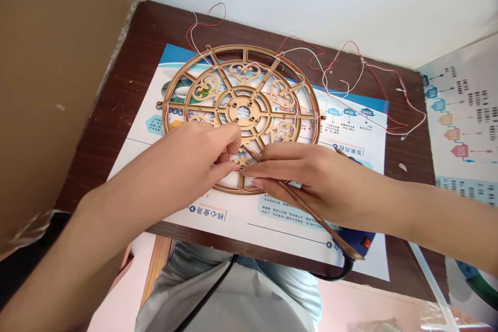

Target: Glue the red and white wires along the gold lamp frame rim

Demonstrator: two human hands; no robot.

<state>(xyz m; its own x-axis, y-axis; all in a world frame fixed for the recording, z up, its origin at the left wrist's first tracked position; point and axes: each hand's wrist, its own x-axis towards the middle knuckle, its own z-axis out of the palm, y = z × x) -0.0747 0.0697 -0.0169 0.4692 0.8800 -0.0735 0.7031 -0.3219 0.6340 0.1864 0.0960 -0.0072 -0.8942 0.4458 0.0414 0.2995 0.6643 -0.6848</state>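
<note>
A round gold openwork frame (265,114), with spokes and scroll ornaments, lies flat on a printed sheet. Thin red and white wires run along its rings. My left hand (202,153) is over its near left part, thumb and fingers pinched close together; whatever is between them is too small to make out. From the right, my right hand (307,174) grips a slim brown pointed tool (317,218), possibly tweezers, slanting under the palm. Both hands' fingertips nearly meet above the frame's near ring, by a small flower-shaped ornament (243,161).
Loose red and white wires (350,75) trail over the dark wooden table (142,31) toward the wall. Partly beneath my right hand lies a blue device (356,241) with a red switch and black cord. A translucent stick (431,280) crosses the right edge. Cardboard (58,62) stands left.
</note>
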